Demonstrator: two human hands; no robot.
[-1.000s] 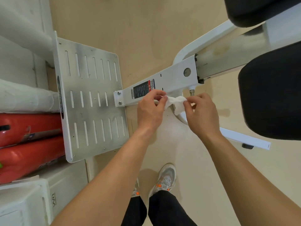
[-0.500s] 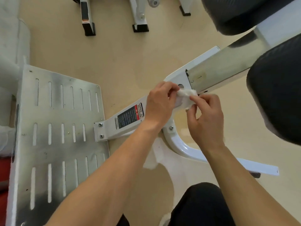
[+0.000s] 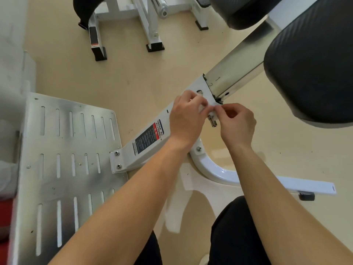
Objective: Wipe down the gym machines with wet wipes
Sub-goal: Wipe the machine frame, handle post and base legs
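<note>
Both hands [image 3: 186,119] [image 3: 236,125] pinch wipe [image 3: 213,111] at frame [image 3: 128,157] edge.

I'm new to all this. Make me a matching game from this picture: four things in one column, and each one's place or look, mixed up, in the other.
1. wet wipe
2. footplate
3. seat pad
4. warning label

A. black, at the right
B. pinched between left hand and right hand
C. stuck on the white beam
D. silver, slotted, at the left

Pairs: 1-B, 2-D, 3-A, 4-C
</note>
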